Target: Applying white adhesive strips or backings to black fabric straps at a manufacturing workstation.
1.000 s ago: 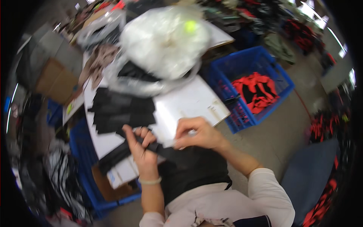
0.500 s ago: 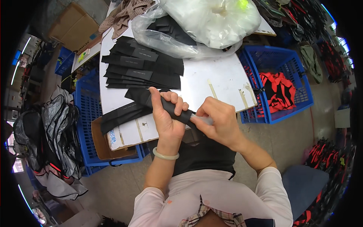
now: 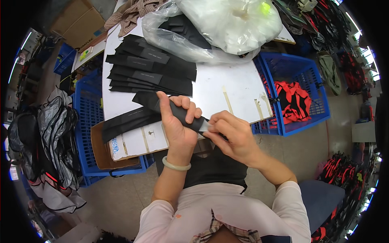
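Two blue crates flank the white tabletop; over its near edge, your left hand curls its fingers around one black strip. Your right hand has fingers pinching one pale piece at its end, less visible than half a second ago, thin and translucent.
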`<action>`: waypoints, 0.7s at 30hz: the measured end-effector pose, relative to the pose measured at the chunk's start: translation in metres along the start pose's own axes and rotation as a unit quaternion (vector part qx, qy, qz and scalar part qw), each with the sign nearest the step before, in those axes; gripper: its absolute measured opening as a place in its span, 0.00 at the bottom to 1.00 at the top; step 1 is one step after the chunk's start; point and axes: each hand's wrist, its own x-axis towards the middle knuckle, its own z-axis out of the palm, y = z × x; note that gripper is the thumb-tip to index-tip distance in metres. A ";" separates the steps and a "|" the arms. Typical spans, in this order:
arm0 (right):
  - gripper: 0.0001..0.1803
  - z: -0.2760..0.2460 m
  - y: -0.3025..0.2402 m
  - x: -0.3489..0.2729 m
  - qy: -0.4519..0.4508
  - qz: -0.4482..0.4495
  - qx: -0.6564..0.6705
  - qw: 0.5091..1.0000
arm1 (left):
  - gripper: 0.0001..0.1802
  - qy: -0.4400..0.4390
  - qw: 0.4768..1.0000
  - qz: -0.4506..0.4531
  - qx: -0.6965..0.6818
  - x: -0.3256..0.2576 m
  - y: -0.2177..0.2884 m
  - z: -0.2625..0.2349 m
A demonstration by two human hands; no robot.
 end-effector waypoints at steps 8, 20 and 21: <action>0.08 0.006 0.004 0.000 0.044 -0.001 0.040 0.998 | 0.27 -0.027 0.999 -0.024 -0.039 0.008 0.010 -0.014; 0.19 0.024 0.005 -0.010 0.050 -0.028 -0.072 0.996 | 0.27 -0.005 0.997 -0.034 -0.066 0.007 0.014 -0.014; 0.19 0.026 0.006 -0.011 0.051 -0.027 -0.074 0.996 | 0.27 -0.006 0.997 -0.036 -0.065 0.007 0.014 -0.013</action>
